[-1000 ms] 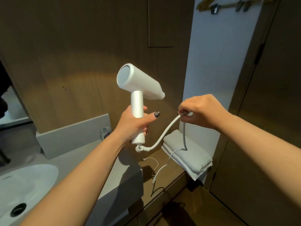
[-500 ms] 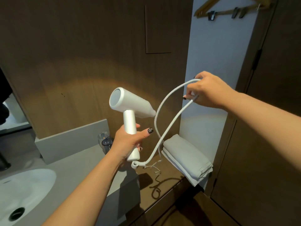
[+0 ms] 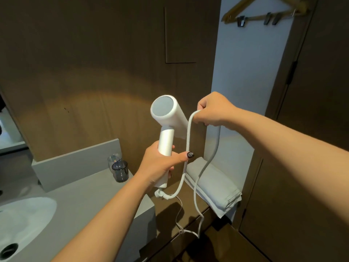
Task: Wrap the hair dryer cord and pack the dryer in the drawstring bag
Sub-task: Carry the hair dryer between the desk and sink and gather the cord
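My left hand [image 3: 160, 165] grips the handle of a white hair dryer [image 3: 167, 118], held upright in mid-air with its rear grille facing me. The white cord [image 3: 187, 157] rises from the handle's base in a loop to my right hand [image 3: 213, 110], which grips it beside the dryer's barrel. From there the cord hangs down past the shelf edge. A thin white string [image 3: 180, 210] lies on the shelf below the dryer. I see no drawstring bag.
Folded grey towels [image 3: 217, 188] lie on a brown shelf [image 3: 170, 214] under the hands. Two glass tumblers [image 3: 119, 167] stand on the grey vanity counter [image 3: 90, 201], with a white sink [image 3: 22, 220] at lower left. A wooden hanger [image 3: 264, 14] hangs at upper right.
My right hand brought the cord loop in from the right and down next to the dryer barrel. The dryer rose a little in my left hand.
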{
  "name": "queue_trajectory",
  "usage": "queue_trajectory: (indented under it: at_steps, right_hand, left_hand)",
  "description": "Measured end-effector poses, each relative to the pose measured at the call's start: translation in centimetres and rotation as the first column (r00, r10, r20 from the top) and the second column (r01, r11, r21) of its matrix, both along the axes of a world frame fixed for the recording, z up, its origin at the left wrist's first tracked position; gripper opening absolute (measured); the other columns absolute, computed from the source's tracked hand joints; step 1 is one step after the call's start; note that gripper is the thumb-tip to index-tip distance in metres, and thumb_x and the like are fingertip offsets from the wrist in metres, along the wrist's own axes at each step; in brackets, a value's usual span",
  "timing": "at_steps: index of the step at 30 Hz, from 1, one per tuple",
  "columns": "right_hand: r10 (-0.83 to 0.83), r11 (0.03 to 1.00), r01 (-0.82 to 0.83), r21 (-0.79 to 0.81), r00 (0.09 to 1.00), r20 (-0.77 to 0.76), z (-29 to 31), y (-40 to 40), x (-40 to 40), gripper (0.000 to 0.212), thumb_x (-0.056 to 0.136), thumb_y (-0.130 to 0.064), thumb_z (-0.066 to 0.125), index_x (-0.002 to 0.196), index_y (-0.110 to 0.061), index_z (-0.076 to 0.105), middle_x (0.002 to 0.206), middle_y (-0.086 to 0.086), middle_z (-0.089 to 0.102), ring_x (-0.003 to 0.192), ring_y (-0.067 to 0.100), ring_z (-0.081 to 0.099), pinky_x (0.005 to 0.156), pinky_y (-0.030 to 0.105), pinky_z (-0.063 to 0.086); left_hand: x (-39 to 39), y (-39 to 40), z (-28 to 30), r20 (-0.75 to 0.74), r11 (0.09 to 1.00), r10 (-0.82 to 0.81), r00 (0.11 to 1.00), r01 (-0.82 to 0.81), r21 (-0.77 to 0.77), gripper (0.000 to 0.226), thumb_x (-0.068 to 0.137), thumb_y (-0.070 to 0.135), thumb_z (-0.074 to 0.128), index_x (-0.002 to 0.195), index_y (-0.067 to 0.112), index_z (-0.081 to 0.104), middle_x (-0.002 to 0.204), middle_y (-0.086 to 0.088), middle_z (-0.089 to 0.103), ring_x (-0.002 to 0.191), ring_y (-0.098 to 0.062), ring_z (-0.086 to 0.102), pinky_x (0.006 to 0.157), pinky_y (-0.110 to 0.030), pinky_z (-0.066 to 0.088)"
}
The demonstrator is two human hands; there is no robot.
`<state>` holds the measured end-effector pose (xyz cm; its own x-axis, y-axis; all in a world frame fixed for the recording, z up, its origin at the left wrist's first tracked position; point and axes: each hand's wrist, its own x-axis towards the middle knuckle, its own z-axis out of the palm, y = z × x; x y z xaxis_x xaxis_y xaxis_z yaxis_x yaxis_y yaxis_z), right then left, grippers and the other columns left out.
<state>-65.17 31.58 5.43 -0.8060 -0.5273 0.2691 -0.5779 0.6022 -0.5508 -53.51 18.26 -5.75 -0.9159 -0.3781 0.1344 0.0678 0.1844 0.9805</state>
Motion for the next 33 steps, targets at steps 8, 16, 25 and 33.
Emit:
queue_trajectory:
  at_steps: [8, 16, 25, 33]
  right_hand:
    - [-0.004, 0.998, 0.011, 0.057, 0.992, -0.129, -0.8, -0.3, 0.7, 0.018, 0.08, -0.017, 0.072, 0.066, -0.012, 0.062, 0.068, 0.004, 0.06, 0.069, 0.016, 0.059, 0.053, 0.019, 0.044]
    - [0.218, 0.954, -0.234, 0.186, 0.971, 0.101, -0.2, 5.4, -1.7, 0.025, 0.083, -0.022, 0.074, 0.062, -0.013, 0.066, 0.05, -0.002, 0.058, 0.045, 0.007, 0.053, 0.047, 0.015, 0.045]
    - [0.184, 0.98, -0.148, -0.135, 0.928, 0.322, -6.1, 6.6, -3.8, 0.044, 0.085, -0.041, 0.061, 0.065, -0.002, 0.054, 0.053, 0.003, 0.047, 0.046, 0.009, 0.042, 0.049, 0.018, 0.039]
    - [0.245, 0.862, -0.014, -0.507, 0.887, 0.393, -4.3, 0.2, -0.6, 0.042, 0.095, -0.039, 0.055, 0.066, -0.01, 0.051, 0.057, 0.003, 0.039, 0.049, 0.014, 0.031, 0.053, 0.027, 0.028]
  left_hand:
    - [-1.1, 1.5, -1.0, 0.011, 0.999, 0.039, 0.999, -0.039, 0.014, 0.026, 0.081, 0.015, 0.073, 0.097, 0.02, 0.053, 0.091, -0.011, 0.058, 0.072, -0.015, 0.061, 0.05, -0.017, 0.05]
    - [-1.6, -0.7, -0.7, 0.005, 0.941, -0.103, 0.995, 0.096, 0.325, 0.017, 0.089, -0.002, 0.057, 0.102, 0.009, 0.052, 0.072, -0.012, 0.062, 0.056, -0.018, 0.063, 0.055, -0.03, 0.056]
    - [-2.9, -3.4, -0.3, -0.151, 0.769, 0.03, 0.988, 0.074, 0.635, 0.029, 0.074, 0.004, 0.065, 0.098, 0.014, 0.054, 0.056, -0.002, 0.054, 0.038, -0.005, 0.045, 0.046, -0.019, 0.05]
    - [-2.2, -2.7, -1.4, -0.038, 0.92, -0.082, 0.996, 0.09, 0.381, 0.035, 0.076, 0.006, 0.073, 0.109, 0.011, 0.062, 0.067, -0.007, 0.057, 0.045, -0.013, 0.049, 0.048, -0.025, 0.053]
